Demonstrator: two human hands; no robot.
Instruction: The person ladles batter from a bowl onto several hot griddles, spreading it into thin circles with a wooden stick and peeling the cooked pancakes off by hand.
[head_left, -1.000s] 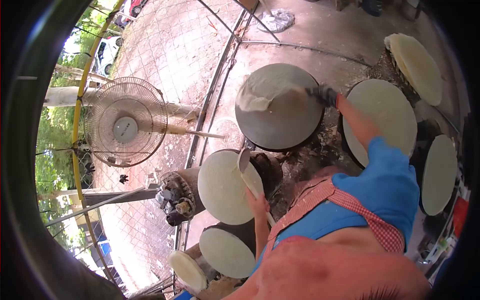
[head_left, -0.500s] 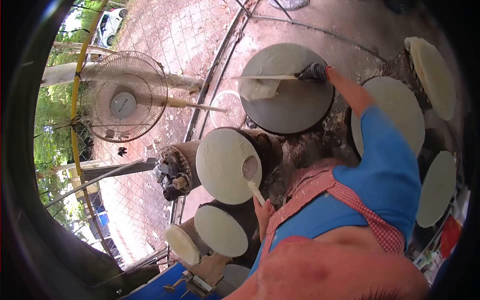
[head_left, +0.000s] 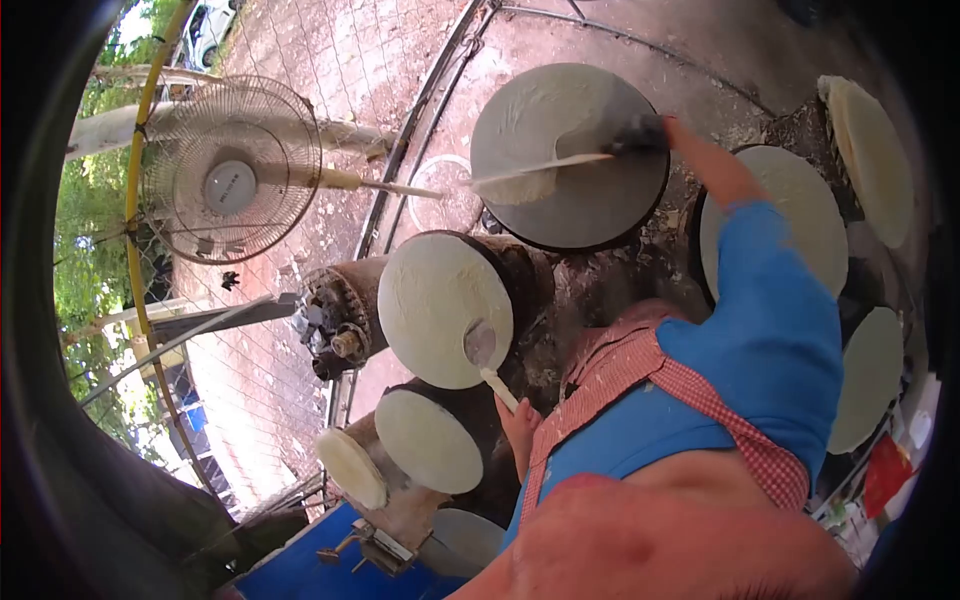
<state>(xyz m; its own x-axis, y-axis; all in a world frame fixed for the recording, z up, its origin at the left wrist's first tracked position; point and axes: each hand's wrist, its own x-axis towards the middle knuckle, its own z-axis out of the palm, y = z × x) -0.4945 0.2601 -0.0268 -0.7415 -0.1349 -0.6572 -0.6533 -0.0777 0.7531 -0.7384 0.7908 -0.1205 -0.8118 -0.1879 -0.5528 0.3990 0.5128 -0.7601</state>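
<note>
My right hand [head_left: 640,135], in a dark glove and blurred, is wrapped round the end of a long thin blade [head_left: 545,167]. The blade slants across a large round griddle [head_left: 615,205], over a pale sheet of batter [head_left: 525,110] with a ragged edge at its middle. Bare-skinned, my left hand [head_left: 520,422] grips the light handle of a ladle [head_left: 480,343]. The ladle's round bowl rests on a second batter-covered griddle [head_left: 435,300], near its lower right edge. Fingers of my left hand are closed round the handle.
More pale-covered round plates lie at the lower left [head_left: 430,440] and right [head_left: 785,215]. A stack of flat rounds [head_left: 870,155] stands far right. At the left are a fan [head_left: 232,187], a wire fence and a charred burner end [head_left: 330,320]. A blue surface [head_left: 300,560] is below.
The view has shifted slightly. The blade, level before, now slants down to the left, and my right hand is nearer the griddle's right edge. The ladle has moved towards its griddle's lower edge.
</note>
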